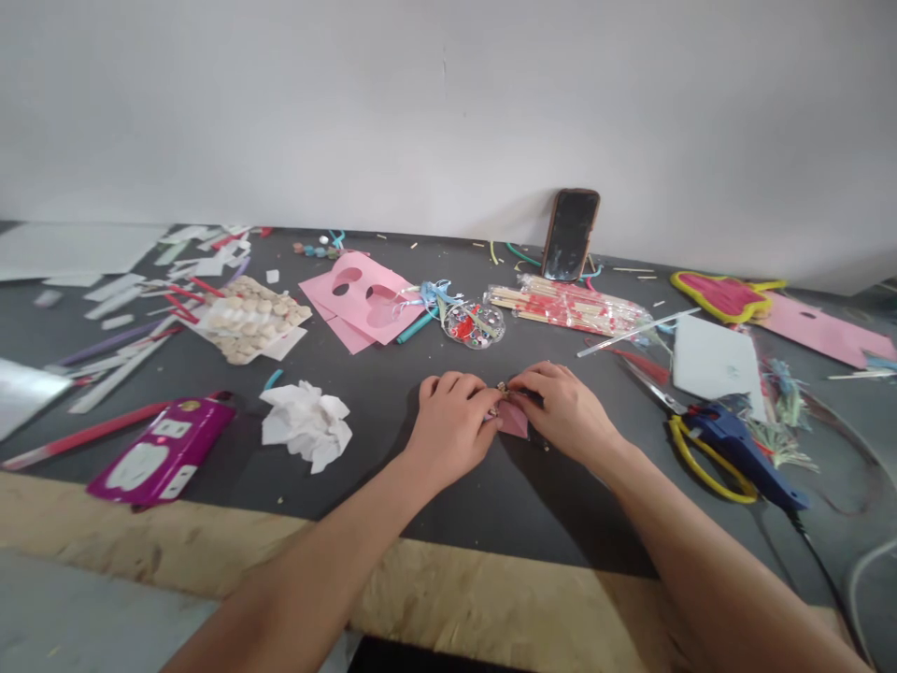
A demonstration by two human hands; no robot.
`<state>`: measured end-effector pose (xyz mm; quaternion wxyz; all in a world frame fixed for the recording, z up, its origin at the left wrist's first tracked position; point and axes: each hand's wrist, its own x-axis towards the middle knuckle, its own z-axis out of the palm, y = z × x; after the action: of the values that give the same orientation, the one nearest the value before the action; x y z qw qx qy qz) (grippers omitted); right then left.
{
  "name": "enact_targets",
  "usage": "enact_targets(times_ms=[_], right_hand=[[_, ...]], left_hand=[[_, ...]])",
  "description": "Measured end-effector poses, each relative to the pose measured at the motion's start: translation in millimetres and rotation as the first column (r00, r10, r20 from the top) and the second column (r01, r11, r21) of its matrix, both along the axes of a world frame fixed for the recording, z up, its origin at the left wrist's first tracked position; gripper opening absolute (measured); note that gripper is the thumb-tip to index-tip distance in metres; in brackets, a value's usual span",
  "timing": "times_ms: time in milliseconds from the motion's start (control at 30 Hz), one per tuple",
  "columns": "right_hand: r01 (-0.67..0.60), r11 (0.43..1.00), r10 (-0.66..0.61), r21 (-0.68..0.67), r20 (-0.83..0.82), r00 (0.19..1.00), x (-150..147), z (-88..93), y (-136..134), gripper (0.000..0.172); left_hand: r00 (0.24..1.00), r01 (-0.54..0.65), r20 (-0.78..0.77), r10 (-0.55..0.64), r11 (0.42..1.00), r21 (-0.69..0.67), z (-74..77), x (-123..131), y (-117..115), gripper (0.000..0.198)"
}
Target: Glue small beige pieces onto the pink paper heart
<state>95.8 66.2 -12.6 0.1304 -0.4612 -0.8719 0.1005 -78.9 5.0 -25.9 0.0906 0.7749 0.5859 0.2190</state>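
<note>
Both hands meet at the middle of the dark table over a small pink piece (pixel 514 420). My left hand (pixel 454 421) has its fingers bent together at the piece's left edge. My right hand (pixel 564 409) pinches at its upper right, with a small dark item at the fingertips. Something small and brownish (pixel 502 387) shows between the two hands; its shape is too small to tell. Fingers cover much of the pink piece. A round clear dish of beads (pixel 474 324) lies just beyond the hands.
Crumpled white paper (pixel 306 423) and a purple pouch (pixel 164 451) lie left. Scissors (pixel 655 388) and a blue glue gun (pixel 747 449) with a cord lie right. A phone (pixel 571 235) leans on the wall behind packaged sticks (pixel 575 307). Pink cut sheets (pixel 364 299) lie beyond.
</note>
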Motion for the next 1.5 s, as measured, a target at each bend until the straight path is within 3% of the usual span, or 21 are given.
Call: enact_targets(times_ms=[1333, 1500], right_hand=[[0.029, 0.999, -0.03, -0.027, -0.057, 0.998, -1.5, 3.4, -1.8, 0.009], [0.044, 0.998, -0.047, -0.045, -0.082, 0.995, 7.8, 8.3, 0.1, 0.016]], left_hand=[[1.0, 0.004, 0.0, -0.004, 1.0, 0.003, -0.5, 0.1, -1.0, 0.026], [1.0, 0.004, 0.006, -0.004, 1.0, 0.0, -0.3, -0.1, -1.5, 0.029]])
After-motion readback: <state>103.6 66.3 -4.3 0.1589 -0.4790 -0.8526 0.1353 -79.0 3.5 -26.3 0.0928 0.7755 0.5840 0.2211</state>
